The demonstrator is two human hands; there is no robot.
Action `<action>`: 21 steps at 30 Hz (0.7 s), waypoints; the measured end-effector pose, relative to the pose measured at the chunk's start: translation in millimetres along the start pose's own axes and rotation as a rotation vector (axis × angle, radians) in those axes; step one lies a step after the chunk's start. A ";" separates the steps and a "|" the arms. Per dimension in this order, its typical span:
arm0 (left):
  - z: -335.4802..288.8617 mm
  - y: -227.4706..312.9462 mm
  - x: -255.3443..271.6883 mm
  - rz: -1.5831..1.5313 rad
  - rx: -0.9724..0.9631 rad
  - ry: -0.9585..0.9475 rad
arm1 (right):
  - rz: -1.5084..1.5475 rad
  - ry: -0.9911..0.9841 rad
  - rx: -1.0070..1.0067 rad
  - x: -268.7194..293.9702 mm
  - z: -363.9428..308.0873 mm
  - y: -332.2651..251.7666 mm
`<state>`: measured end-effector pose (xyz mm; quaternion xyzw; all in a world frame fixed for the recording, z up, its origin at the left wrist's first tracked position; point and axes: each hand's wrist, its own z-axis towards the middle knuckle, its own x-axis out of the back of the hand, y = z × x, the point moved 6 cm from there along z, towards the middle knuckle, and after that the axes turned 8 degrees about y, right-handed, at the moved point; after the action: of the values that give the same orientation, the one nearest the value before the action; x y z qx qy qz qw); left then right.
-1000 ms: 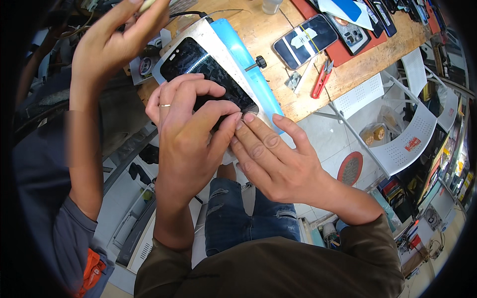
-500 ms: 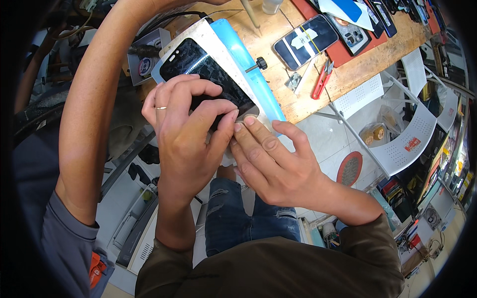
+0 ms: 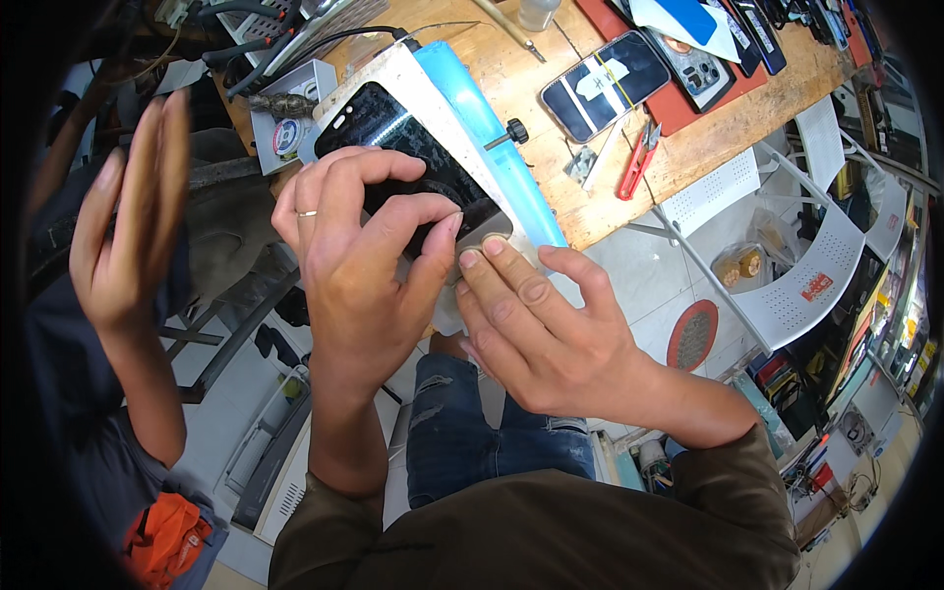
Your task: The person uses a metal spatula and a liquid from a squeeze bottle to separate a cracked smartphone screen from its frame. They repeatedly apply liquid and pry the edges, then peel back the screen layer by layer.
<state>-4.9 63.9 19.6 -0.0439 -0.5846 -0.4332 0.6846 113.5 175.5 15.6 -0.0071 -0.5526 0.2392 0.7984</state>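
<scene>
A black phone screen panel (image 3: 366,120) with a notch and a smeared surface lies on a white plate (image 3: 405,79) edged by a blue body (image 3: 497,157). My left hand (image 3: 359,256) is curled over the panel's lower part, with thumb and index finger pinched together by its lower edge. What they hold, if anything, is too small to make out. Beside it, my right hand (image 3: 551,329) lies with fingers stretched out, its fingertips touching the panel's bottom corner. That edge is partly hidden beneath my fingers.
A phone with a label (image 3: 605,84), a red cutter (image 3: 641,162) and a pen-like tool (image 3: 506,29) lie on the wooden table (image 3: 551,197). A black knob (image 3: 516,130) juts from the blue body. At left is another person's hand (image 3: 133,226); white perforated chairs (image 3: 811,295) stand right.
The other person's arm has withdrawn from the table to the left, uncovering the box and cables. My hands and the panel have shifted only slightly.
</scene>
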 end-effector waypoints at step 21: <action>3.6 -9.8 -1.1 -0.074 0.018 -0.016 | 0.048 0.013 -0.031 3.2 4.5 1.3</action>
<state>-14.0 60.5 15.5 -0.0195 -0.5951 -0.4525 0.6639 109.9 176.7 19.8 -0.0340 -0.5508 0.2495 0.7957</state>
